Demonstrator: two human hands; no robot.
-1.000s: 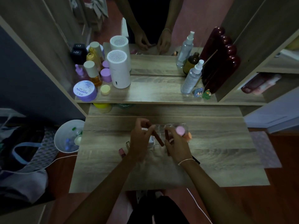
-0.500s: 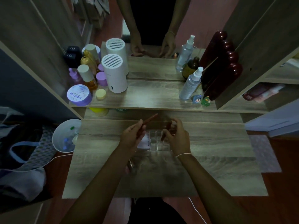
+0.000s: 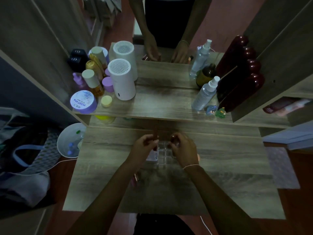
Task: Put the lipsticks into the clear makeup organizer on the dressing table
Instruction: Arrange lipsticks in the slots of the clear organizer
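The clear makeup organizer (image 3: 164,153), a grid of small square cells, sits on the wooden dressing table (image 3: 220,167) between my hands. My left hand (image 3: 144,146) pinches a long dark-red lipstick (image 3: 155,131) that stands almost upright over the organizer's left side. My right hand (image 3: 183,149) grips a small dark-red lipstick (image 3: 173,138) at the organizer's far right corner. A white and pink item (image 3: 152,156) lies against the organizer's left edge. Another lipstick (image 3: 136,177) lies on the table under my left forearm, mostly hidden.
A raised shelf (image 3: 160,107) behind carries a white cylinder device (image 3: 122,80), a purple jar (image 3: 83,101), bottles, spray bottles (image 3: 205,94) and small figurines (image 3: 221,112), backed by a mirror. A white bin (image 3: 71,141) stands left of the table. A dark bag lies on the floor at left.
The long lipstick in my left hand has swung from a slant to nearly upright over the organizer. My right hand has stayed at the organizer's far right corner.
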